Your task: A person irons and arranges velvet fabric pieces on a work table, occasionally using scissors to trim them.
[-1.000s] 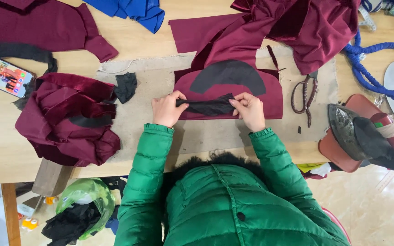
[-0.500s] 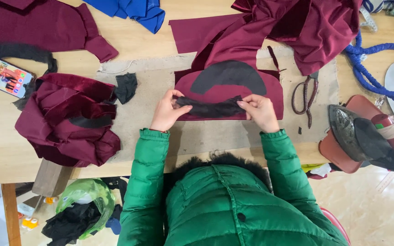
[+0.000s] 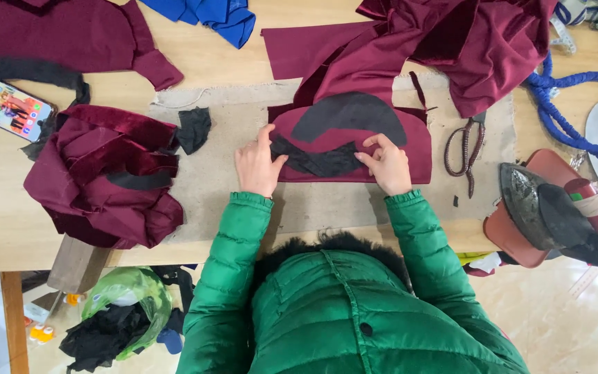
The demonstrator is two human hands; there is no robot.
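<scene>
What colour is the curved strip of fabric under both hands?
Dark charcoal grey curved strip, on maroon cloth; head view.

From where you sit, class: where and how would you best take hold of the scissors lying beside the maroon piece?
Grip the scissors by the looped handles at their near end, probably with the right hand, coming from the table's near edge. They lie flat on the beige mat, blades pointing away towards the red cloth, handles clear of clutter.

Setting: tailoring workshop; wooden surface (image 3: 8, 228) covered by a beige pressing cloth (image 3: 223, 187); cut maroon fabric pieces (image 3: 102, 180) piled about; scissors (image 3: 466, 145) beside an old flat iron (image 3: 555, 211) on its stand; scrap bag (image 3: 122, 312) on the floor.
</scene>
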